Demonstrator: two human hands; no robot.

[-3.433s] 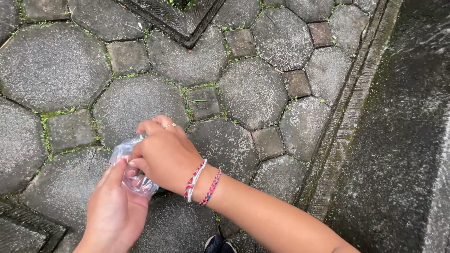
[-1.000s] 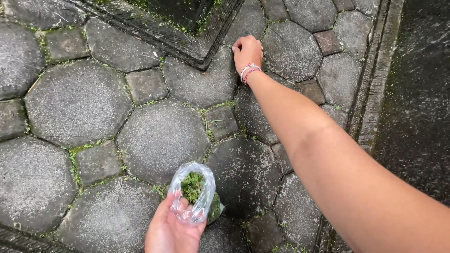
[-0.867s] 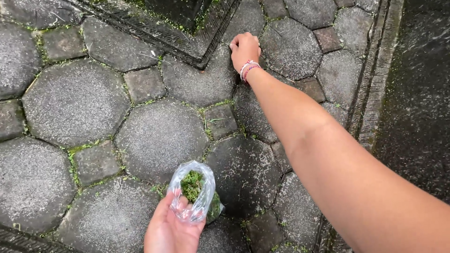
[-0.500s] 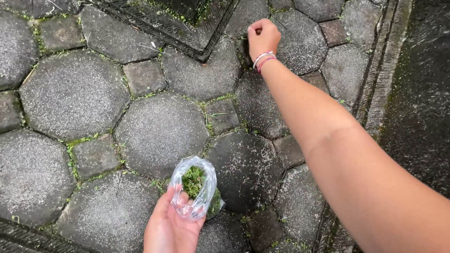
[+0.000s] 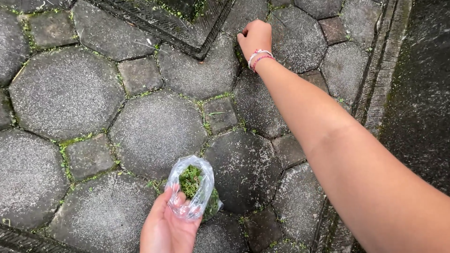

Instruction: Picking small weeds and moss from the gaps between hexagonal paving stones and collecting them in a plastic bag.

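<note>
Head cam, looking down at wet stone paving point(image 5: 154, 136), octagon + small square blocks w/ moss in the joints.

Your left hand point(image 5: 168, 225) is at the bottom edge, palm up, fingers curled narrow round a clear plastic bag point(image 5: 191, 189). Bag mouth is open toward the top of frame; green moss bits point(image 5: 190, 180) sit inside. Bag hangs just above the paving, near the lower middle.

Your right hand point(image 5: 255, 37) is stretched far out, arm running diagonally from the bottom right corner. Fingers closed into a loose fist, tips down on a joint between blocks, right beside a dark ribbed drain frame point(image 5: 164, 26). Can't tell if anything's pinched in them. Pink + white bracelets point(image 5: 258, 57) on the wrist.

Right side: raised kerb strip point(image 5: 382, 70), then dark wet ground point(image 5: 422, 93). Hands are well apart.
</note>
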